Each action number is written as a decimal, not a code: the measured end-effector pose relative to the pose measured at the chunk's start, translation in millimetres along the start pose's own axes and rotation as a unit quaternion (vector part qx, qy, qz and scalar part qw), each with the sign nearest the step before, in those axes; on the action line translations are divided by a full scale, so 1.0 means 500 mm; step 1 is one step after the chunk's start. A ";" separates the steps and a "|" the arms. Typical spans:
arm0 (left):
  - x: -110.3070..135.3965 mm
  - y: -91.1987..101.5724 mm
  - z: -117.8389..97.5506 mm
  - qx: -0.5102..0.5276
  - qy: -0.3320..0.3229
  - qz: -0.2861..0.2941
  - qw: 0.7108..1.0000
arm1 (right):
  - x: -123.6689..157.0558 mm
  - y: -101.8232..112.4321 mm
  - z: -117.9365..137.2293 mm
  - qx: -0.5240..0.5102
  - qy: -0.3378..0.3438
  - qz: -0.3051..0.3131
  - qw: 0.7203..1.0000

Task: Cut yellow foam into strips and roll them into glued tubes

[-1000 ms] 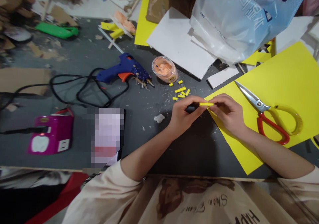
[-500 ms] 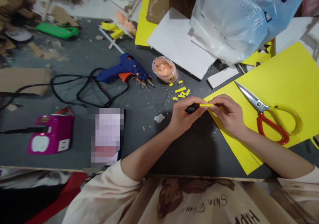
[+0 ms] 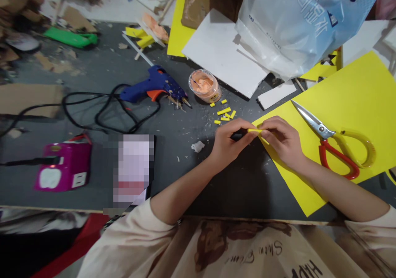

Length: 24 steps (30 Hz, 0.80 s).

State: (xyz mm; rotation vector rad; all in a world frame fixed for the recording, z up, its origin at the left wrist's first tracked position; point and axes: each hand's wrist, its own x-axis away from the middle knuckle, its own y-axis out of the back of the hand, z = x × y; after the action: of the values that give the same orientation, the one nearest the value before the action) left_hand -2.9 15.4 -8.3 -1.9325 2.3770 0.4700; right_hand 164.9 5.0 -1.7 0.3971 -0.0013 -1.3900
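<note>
My left hand [image 3: 230, 142] and my right hand [image 3: 283, 140] pinch the two ends of a small yellow paper strip [image 3: 254, 130] just above the dark table, at the corner of a large yellow sheet [image 3: 343, 104]. Both hands have their fingers closed on the strip. Several short yellow paper bits [image 3: 224, 113] lie on the table just beyond my left hand. Red-and-yellow-handled scissors [image 3: 335, 142] rest on the yellow sheet to the right of my right hand.
A blue glue gun [image 3: 154, 86] with a black cord lies left of a round tub of orange stuff [image 3: 204, 85]. White boards [image 3: 222, 51] and a plastic bag [image 3: 293, 22] lie beyond. A magenta box [image 3: 63, 166] sits near left; a green cutter [image 3: 71, 38] far left.
My fingers have shifted slightly along the yellow strip, so less of it shows between them. The hands stay in the same spot.
</note>
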 end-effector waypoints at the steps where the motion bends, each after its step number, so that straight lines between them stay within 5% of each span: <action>1: 0.000 0.000 -0.001 -0.008 0.007 0.004 1.000 | 0.000 0.000 0.000 -0.009 -0.002 0.004 1.000; 9: 0.001 -0.003 -0.005 -0.073 0.012 0.061 0.995 | 0.002 -0.004 0.000 -0.002 -0.053 0.040 0.998; 14: 0.006 -0.006 -0.005 -0.091 -0.030 0.088 0.992 | -0.001 0.001 0.003 0.004 -0.027 0.080 0.996; 24: 0.011 -0.007 -0.010 -0.088 -0.014 0.092 0.992 | 0.003 0.003 0.000 -0.009 -0.008 0.122 0.992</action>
State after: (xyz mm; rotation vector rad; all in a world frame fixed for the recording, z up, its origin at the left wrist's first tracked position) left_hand -0.1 8.2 -5.5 -1.7600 2.5884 0.7364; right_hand 166.7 3.6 -1.7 0.3572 -0.0491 -1.1511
